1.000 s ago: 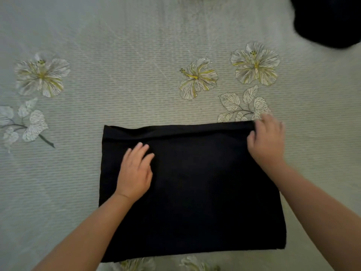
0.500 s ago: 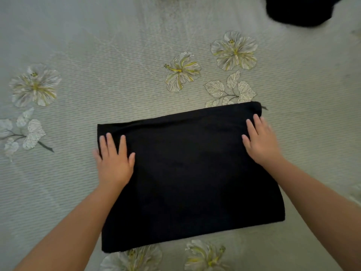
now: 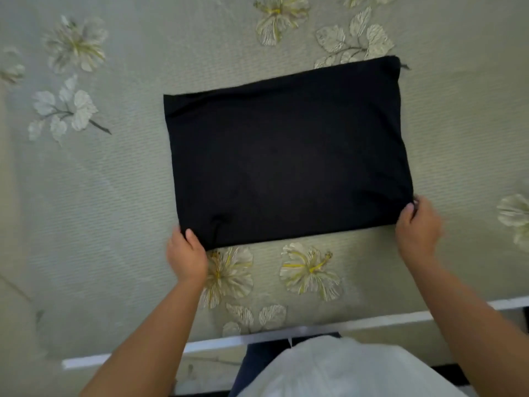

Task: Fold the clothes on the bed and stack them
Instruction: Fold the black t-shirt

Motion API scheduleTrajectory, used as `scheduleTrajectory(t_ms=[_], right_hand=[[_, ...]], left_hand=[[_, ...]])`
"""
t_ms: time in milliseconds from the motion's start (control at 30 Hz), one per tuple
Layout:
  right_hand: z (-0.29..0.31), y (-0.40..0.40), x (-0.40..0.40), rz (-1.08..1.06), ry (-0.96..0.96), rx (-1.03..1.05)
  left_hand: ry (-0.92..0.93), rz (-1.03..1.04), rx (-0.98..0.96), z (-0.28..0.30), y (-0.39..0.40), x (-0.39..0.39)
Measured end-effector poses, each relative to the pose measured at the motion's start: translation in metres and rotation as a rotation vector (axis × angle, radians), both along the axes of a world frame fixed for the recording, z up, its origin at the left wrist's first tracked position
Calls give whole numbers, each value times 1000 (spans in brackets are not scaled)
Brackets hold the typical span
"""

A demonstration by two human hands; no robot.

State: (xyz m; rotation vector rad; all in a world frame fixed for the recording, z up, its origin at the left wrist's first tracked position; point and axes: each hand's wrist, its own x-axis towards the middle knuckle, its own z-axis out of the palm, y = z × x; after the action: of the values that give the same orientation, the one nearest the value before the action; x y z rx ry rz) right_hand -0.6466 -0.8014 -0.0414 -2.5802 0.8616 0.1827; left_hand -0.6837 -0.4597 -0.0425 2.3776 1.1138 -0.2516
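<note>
Floral bedspread | both grips pinch black garment near corners | fingertips hidden

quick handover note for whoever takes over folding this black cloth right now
Left hand: pinches the near left corner of the black garment.
Right hand: pinches its near right corner.
The garment lies flat on the floral bedspread as a folded rectangle.
Done: folded to a rectangle.
Left: probably another fold, away from the body, then stacking. No stack is in view.
</note>
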Motion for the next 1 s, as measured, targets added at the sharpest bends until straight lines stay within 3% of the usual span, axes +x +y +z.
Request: scheduleTrajectory(t_ms=[133,300,433,600,700,867,1000], right_hand=[[6,-8,7,-114,-35,93],[13,-38,-4,-203,-7,110],[9,-57,-20,-199,73,108],[8,-58,-34,-30,270,-20],[9,-53,-31,-16,265,-61],[10,-42,-22,-21,281,-23],[0,-41,-27,-3,374,-18]], left_hand=[[-67,90,-89,9,7,-1],[43,-5,-148,10,20,-31],[171,-105,-75,9,20,-63],[434,-251,102,7,-2,-83],[334,-228,186,15,-28,-70],[180,-704,178,17,-97,-8],[171,-1170,-4,4,-178,74]])
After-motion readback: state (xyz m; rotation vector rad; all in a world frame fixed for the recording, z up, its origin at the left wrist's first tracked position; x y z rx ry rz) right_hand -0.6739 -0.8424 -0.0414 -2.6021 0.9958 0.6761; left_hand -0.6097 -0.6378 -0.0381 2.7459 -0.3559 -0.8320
